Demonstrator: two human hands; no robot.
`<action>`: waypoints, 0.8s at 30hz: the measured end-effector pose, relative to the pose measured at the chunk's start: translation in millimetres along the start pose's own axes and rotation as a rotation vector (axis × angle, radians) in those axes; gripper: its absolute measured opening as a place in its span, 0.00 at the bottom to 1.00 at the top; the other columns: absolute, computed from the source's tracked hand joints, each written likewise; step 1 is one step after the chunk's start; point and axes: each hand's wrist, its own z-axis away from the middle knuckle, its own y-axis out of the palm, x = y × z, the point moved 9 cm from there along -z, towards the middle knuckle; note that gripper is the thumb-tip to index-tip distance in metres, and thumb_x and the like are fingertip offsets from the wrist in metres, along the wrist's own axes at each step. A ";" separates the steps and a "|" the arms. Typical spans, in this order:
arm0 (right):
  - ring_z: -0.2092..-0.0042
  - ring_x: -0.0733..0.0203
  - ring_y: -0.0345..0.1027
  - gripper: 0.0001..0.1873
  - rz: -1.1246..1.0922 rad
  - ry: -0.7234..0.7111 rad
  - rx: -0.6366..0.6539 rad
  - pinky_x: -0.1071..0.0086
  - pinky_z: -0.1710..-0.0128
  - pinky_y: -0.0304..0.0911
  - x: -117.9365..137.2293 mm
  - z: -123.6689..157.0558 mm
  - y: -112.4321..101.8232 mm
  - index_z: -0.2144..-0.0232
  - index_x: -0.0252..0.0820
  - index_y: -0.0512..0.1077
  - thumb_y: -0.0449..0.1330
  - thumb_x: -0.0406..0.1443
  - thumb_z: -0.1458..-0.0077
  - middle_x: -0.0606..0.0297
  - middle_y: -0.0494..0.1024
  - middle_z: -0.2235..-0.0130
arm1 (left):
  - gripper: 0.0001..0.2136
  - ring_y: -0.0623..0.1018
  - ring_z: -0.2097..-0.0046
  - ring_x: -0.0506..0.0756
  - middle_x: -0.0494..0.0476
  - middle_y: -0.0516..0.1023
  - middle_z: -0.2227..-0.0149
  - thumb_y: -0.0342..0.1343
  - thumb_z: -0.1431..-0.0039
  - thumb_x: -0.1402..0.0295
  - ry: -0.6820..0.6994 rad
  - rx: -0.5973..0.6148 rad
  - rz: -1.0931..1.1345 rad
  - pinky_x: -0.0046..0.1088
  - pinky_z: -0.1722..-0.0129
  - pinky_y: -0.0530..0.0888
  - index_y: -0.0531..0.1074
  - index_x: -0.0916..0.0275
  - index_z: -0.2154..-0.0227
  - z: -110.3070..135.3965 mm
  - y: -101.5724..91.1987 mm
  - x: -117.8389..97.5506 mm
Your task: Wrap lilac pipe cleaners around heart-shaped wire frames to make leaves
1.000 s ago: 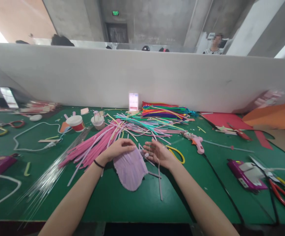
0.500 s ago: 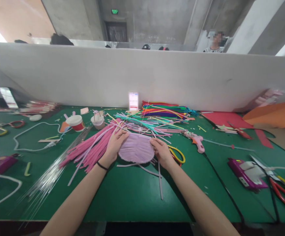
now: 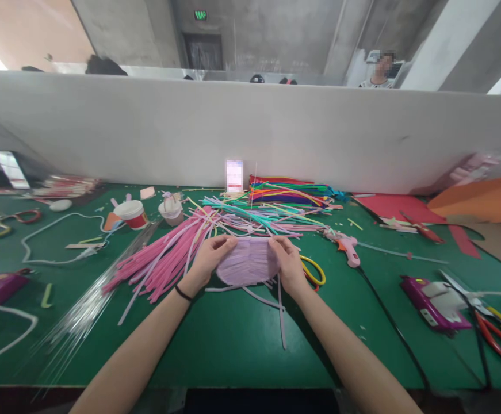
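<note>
A lilac fan-shaped piece [image 3: 248, 261] made of pipe cleaners side by side is held up over the green table [image 3: 215, 345]. My left hand [image 3: 207, 259] pinches its top left corner. My right hand [image 3: 287, 261] grips its right edge, fingers closed. A thin wire [image 3: 255, 172] sticks up from the piece's top edge. Loose lilac pipe cleaners [image 3: 276, 305] lie just below it. Behind it spreads a heap of pink pipe cleaners [image 3: 164, 259] and mixed coloured ones [image 3: 276, 210].
Yellow-handled scissors [image 3: 314, 270] lie by my right hand, a pink glue gun [image 3: 345, 247] beyond them. Two cups [image 3: 132, 214] stand at the back left, clear rods [image 3: 81, 316] lie front left, purple boxes [image 3: 433, 299] right. A grey partition [image 3: 250, 132] backs the table; a person sits beyond.
The lilac piece went from lying flat near me to being lifted and turned, then held farther away. Both hands closed on its edges and came closer together.
</note>
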 end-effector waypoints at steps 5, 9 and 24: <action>0.52 0.59 0.65 0.10 0.083 -0.116 0.068 0.67 0.52 0.58 20.6 0.9 5.9 0.67 0.45 0.74 0.64 0.42 0.53 0.66 0.75 0.60 | 0.12 0.76 0.58 0.57 0.58 0.80 0.62 0.63 0.51 0.61 0.146 -0.049 0.032 0.31 0.56 0.70 0.78 0.63 0.66 4.1 -4.6 -19.1; 0.47 0.60 0.62 0.17 -0.050 0.039 0.016 0.66 0.50 0.60 13.7 -2.2 -2.4 0.60 0.51 0.73 0.65 0.44 0.55 0.67 0.74 0.53 | 0.07 0.77 0.56 0.58 0.58 0.80 0.62 0.62 0.49 0.64 0.351 -0.080 -0.089 0.36 0.51 0.70 0.79 0.59 0.68 15.1 -5.6 -42.8; 0.63 0.61 0.75 0.20 -0.402 0.209 0.043 0.68 0.66 0.71 -6.8 -12.7 -5.2 0.58 0.49 0.69 0.66 0.34 0.56 0.70 0.79 0.62 | 0.21 0.76 0.51 0.61 0.66 0.76 0.53 0.51 0.42 0.57 0.020 0.078 0.042 0.41 0.50 0.70 0.69 0.64 0.50 3.0 16.2 -0.8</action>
